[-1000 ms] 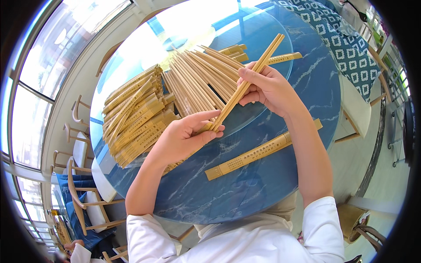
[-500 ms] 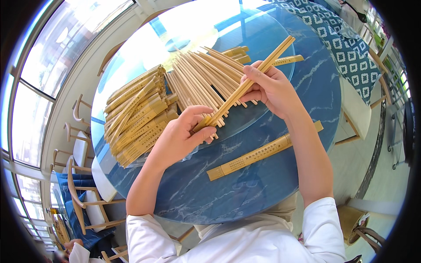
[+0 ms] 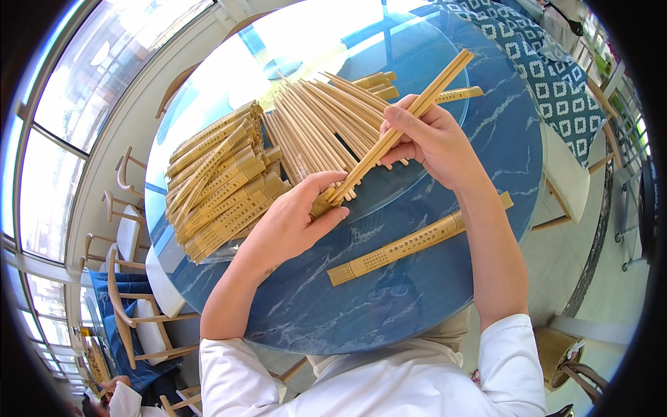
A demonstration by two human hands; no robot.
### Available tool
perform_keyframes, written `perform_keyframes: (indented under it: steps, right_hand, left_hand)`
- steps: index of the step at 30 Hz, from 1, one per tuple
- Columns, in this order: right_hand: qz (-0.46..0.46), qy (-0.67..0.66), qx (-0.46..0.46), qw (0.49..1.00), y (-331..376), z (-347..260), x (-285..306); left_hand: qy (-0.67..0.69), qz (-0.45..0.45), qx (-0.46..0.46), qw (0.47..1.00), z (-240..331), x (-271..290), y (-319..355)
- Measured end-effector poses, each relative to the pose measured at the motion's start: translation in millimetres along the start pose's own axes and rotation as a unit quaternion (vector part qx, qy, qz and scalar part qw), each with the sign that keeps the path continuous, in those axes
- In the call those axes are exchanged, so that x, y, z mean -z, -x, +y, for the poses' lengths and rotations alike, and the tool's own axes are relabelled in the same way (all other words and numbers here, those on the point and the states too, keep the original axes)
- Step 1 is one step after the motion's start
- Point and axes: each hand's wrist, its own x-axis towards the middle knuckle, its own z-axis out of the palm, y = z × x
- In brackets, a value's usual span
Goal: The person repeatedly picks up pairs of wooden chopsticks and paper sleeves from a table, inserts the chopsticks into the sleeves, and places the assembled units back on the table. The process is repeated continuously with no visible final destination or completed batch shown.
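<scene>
Right hand [image 3: 432,142] pinches a chopstick pair [image 3: 379,149], slanted above the worktop [image 3: 299,313]. Left hand [image 3: 290,217] grips a tan paper sleeve [image 3: 321,205] at the pair's lower end; whether inserted, cannot tell.

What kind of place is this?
Probably a restaurant: there's a big pile of chopsticks beside their sleeves, on a round blue table, with more wooden chairs near the windows.
</scene>
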Motion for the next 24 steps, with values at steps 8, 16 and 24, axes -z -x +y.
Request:
perform_keyframes:
  steps: [8,16,24]
  right_hand:
    - [-0.005,0.006,0.004,1.0,0,0,0]
    - [-0.009,-0.002,-0.002,1.0,3,-4,-3]
    - [-0.002,-0.021,0.023,1.0,4,-3,-7]
  left_hand:
    - [0.146,-0.041,0.032,0.988,-12,6,-1]
    - [0.286,-0.053,0.079,0.954,-15,10,-5]
    - [0.339,-0.015,0.091,0.936,-10,8,-5]
